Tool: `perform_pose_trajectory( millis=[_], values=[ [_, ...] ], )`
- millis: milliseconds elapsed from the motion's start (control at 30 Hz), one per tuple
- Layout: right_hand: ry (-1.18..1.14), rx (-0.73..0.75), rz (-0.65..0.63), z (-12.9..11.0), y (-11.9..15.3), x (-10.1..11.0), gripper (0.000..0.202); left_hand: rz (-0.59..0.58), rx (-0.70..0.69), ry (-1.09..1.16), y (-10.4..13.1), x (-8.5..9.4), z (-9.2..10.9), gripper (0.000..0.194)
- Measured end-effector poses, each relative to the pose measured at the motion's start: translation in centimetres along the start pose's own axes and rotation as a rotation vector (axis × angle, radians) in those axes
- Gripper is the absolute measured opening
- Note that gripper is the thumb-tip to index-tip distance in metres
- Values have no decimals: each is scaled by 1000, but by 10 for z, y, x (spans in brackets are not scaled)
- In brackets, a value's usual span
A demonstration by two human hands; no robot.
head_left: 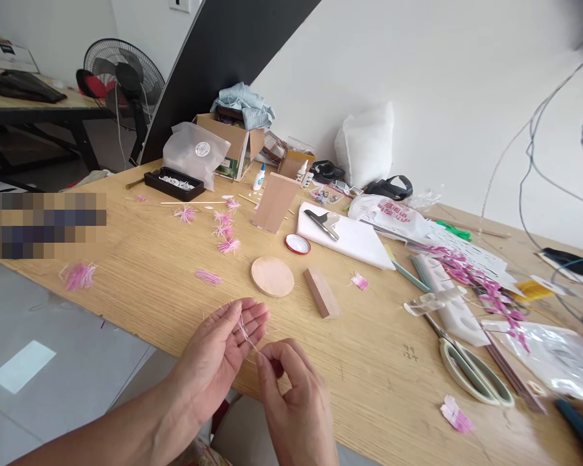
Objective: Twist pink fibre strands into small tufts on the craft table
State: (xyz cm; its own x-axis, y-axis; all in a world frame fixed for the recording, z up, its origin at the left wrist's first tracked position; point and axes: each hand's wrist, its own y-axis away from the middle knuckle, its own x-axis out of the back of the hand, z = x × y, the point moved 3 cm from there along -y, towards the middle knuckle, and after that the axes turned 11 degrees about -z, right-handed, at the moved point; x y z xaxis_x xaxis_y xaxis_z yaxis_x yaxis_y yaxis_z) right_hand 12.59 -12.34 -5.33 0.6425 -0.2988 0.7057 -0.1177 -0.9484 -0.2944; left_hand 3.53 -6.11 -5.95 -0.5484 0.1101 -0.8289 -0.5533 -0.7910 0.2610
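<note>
My left hand (223, 346) is palm up near the table's front edge, its fingers curled round thin pale pink strands (243, 327), with the thumb over them. Close on its right, my right hand (291, 382) pinches the end of a thin strand between thumb and forefinger. Beyond my hands lie a small bundle of pink strands (208, 277), a round wooden disc (273, 276) and a wooden block (322, 293). Fluffy pink tufts (228, 245) are scattered farther back, and another tuft (80, 276) sits at the left edge.
Scissors (473, 372), a clear tape dispenser (434, 301) and a pink flower strand (490, 291) lie at the right. An upright wooden board (274, 202), a red-rimmed lid (298, 244), a clip (322, 224) on white foam and a black tray (173, 186) stand farther back.
</note>
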Motion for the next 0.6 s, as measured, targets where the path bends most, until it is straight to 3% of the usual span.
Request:
perform_pose_trajectory(
  millis=[233,333,467,600],
  values=[
    [-40,12,6,4,10,28,18,-26,-25,0,-3,4,2,22],
    [-27,31,76,-2,8,37,17,-31,4,23,-2,3,-3,22],
    [-7,43,189,-9,-3,30,16,-6,75,56,0,0,-7,28],
    [52,53,153,-9,-12,10,18,-25,106,86,4,-1,-7,33]
  ],
)
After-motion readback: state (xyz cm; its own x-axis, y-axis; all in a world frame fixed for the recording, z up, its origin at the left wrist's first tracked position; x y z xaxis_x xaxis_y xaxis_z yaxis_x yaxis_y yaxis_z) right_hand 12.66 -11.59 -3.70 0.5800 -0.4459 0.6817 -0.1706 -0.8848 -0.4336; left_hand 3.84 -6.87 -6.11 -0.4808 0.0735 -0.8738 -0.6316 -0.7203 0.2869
